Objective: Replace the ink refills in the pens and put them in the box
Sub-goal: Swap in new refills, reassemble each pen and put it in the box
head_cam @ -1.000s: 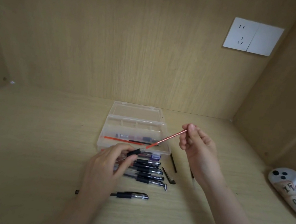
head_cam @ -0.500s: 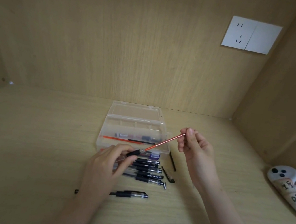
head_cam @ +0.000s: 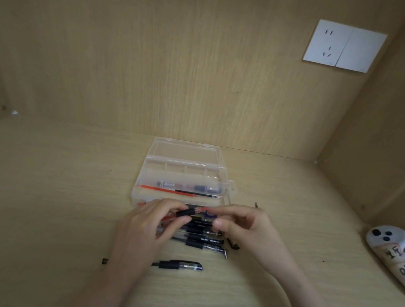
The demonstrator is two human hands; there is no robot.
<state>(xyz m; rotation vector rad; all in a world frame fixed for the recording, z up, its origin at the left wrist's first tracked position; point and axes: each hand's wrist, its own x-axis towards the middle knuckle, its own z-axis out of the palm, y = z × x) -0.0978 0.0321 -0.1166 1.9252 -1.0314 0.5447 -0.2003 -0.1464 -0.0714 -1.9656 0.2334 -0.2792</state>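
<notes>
hands [head_cam: 149,220] [head_cam: 248,228] together, pinching pen [head_cam: 188,211]

An office-style desk nook is suggested: pens [head_cam: 204,246] are strewn on a wood-panelled desk [head_cam: 30,206], and a wall socket [head_cam: 343,46] is mounted far right.

Red refill [head_cam: 202,209]: a long slanted length showed a second ago; now only a short stub shows outside the pen barrel [head_cam: 187,212]. Right hand [head_cam: 250,231] is down and leftward, fingertips close to the left hand [head_cam: 151,227]. Barrel lies nearly level, low over the loose pens [head_cam: 204,245].
</notes>
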